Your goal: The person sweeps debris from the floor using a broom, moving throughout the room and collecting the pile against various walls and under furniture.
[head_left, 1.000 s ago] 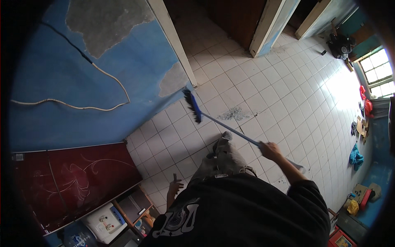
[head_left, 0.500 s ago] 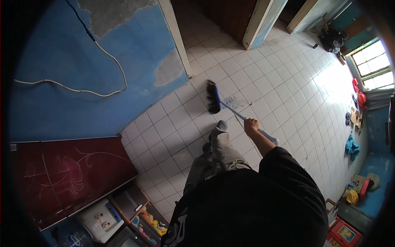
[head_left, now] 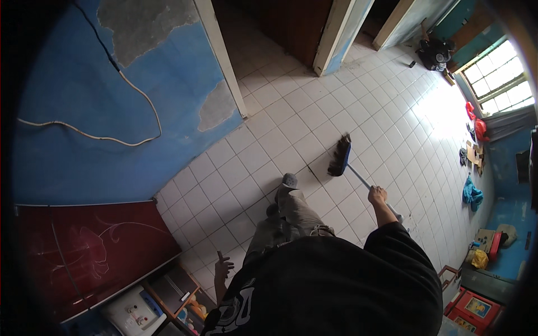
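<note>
My right hand [head_left: 378, 195] is wrapped round the grey-blue handle [head_left: 358, 176] of a broom, out to the right of my legs. The broom's head [head_left: 339, 155], blue with dark bristles, is over the white tiled floor [head_left: 263, 162], ahead and right of my feet. Whether the bristles touch the tiles I cannot tell. My left hand [head_left: 223, 265] hangs low at my left side with its fingers apart and holds nothing. My feet [head_left: 289, 180] in grey shoes stand left of the broom.
A dark red fridge [head_left: 95, 252] and a white water dispenser [head_left: 133, 311] stand at the left, beside a shelf [head_left: 176, 291]. A blue wall [head_left: 162, 73] with peeling paint ends at a doorway. Blue cloth [head_left: 472, 194] and red bags [head_left: 479, 130] lie at the right.
The broom and my right hand have swung to the right. Grey debris that lay beside the broom head no longer shows there. My left hand has come into view at the lower left.
</note>
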`<state>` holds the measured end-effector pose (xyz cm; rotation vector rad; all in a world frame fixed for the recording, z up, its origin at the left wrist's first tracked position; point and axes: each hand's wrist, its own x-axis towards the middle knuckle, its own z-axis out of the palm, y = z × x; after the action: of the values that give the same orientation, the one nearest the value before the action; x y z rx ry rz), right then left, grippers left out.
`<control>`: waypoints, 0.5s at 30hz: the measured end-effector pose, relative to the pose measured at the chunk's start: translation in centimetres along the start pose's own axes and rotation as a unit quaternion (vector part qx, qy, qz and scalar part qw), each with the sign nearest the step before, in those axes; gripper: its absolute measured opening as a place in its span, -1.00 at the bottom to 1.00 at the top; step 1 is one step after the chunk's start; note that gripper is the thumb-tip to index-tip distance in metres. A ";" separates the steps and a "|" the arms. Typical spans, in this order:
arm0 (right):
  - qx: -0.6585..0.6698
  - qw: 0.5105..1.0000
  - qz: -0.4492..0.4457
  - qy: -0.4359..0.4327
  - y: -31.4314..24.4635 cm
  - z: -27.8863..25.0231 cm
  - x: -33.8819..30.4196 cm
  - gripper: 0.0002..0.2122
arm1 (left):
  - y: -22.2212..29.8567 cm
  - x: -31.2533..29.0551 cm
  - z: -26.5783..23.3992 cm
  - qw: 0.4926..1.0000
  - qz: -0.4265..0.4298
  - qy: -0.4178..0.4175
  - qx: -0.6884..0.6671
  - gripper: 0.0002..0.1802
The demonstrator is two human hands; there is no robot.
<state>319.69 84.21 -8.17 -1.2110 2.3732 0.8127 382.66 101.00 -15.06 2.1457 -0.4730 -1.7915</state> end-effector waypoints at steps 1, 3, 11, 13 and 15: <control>0.000 1.000 0.004 -0.018 0.8 -0.2 -0.5 -0.76 | 0.3 0.4 -0.2 1.000 0.003 0.000 0.002 -0.64; 0.005 0.999 0.009 -0.034 1.9 -1.5 -2.6 -0.75 | 0.9 1.5 -0.5 1.000 0.014 -0.018 0.013 -0.62; 0.242 0.964 -0.089 0.064 0.2 -7.7 -5.3 -0.70 | 6.2 2.2 2.1 0.969 0.062 -0.116 0.211 -0.57; 0.282 0.949 -0.122 0.078 -2.2 -8.2 -2.4 -0.67 | 11.1 0.1 4.9 0.950 0.115 -0.125 0.261 -0.57; 0.328 0.936 -0.124 0.035 -6.3 -8.6 1.6 -0.62 | 13.3 -0.1 5.6 0.938 0.137 -0.123 0.293 -0.56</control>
<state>323.47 74.83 -4.48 -1.2031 2.1950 -0.1136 376.37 88.96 -10.17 2.0456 -1.4525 -1.9253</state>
